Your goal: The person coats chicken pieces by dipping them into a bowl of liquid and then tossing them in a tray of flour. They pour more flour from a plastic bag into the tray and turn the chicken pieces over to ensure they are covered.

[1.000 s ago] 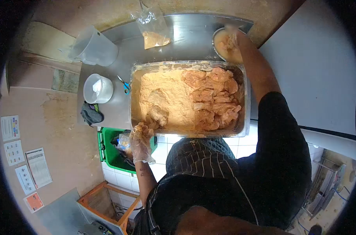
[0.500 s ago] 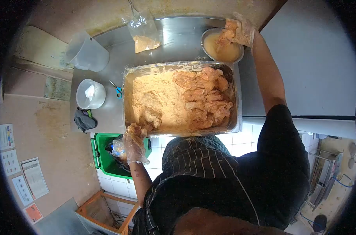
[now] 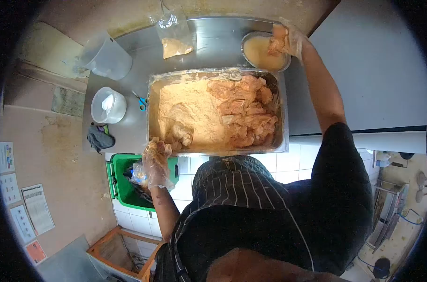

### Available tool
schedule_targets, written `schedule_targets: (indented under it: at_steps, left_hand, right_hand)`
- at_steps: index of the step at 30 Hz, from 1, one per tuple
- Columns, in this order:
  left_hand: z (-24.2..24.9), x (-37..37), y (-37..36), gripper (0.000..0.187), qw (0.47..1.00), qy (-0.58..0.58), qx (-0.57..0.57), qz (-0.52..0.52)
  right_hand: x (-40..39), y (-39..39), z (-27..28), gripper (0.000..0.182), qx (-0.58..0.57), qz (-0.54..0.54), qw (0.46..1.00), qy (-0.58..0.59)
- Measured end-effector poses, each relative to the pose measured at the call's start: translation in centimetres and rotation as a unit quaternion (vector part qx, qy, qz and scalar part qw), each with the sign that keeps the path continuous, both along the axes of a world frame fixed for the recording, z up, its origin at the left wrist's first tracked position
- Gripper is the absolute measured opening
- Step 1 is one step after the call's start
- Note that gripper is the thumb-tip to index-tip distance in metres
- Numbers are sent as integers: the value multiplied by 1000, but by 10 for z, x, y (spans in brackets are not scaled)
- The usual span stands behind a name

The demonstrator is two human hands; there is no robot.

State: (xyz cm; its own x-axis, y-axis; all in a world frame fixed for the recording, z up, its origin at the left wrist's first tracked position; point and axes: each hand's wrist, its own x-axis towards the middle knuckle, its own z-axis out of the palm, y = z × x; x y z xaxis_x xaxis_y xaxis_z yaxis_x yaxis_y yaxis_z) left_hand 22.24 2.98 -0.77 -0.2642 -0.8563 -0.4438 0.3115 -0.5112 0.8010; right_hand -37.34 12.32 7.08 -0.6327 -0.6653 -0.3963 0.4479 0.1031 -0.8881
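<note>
A large metal tray (image 3: 286, 117) holds pale breading flour (image 3: 190, 103) on its left and several coated chicken pieces (image 3: 244, 110) on its right. One floury chicken piece (image 3: 181, 134) lies in the flour near the front left. My left hand (image 3: 157, 162), in a clear glove caked with flour, is at the tray's front left corner, fingers loosely bent and apart, holding nothing visible. At the back right, my gloved right hand (image 3: 293, 43) is closed on a wet chicken piece (image 3: 279, 41) over a bowl (image 3: 243, 50) of cloudy yellowish liquid. Its fingertips are partly hidden.
A bag of orange powder (image 3: 176, 47) stands behind the tray. On the left are a clear pitcher (image 3: 112, 58), a white tub (image 3: 98, 110), blue-handled scissors (image 3: 142, 104) and a dark cloth (image 3: 100, 137). Below the table's edge stands a green bin (image 3: 115, 181).
The view has shifted slightly, so the tray appears higher. My right hand keeps the chicken piece at the bowl, with small movement. My left hand stays by the tray corner.
</note>
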Motion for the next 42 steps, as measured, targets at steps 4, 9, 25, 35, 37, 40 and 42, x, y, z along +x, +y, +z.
schedule_targets:
  at_steps: [4, 9, 25, 35, 37, 40, 42]
  left_hand:
    - [-24, 9, -7, 24, 997, -21, -68, -20]
    - [-10, -9, -14, 24, 1000, 15, 14, -11]
    - [-21, -49, -47, 41, 778, -461, -377, -202]
    - [-163, -108, -129, 41, 834, -295, -286, -368]
    - [-173, -117, -136, 35, 723, -349, -462, -376]
    - [-121, -132, -135, 25, 842, -234, -237, -423]
    - [-74, -135, -120, 25, 875, -204, -165, -408]
  right_hand:
    - [48, 19, 33, 54, -44, 97, 994, -12]
    - [124, 24, 34, 54, -61, 192, 978, 61]
    - [224, 64, 62, 81, 306, 261, 905, 137]
    - [269, 74, 12, 70, -53, 53, 993, -89]
    - [282, 69, -4, 72, -73, 24, 993, -89]
    - [291, 63, -50, 67, -88, 43, 989, -115]
    - [286, 47, -79, 58, -88, 64, 982, -156]
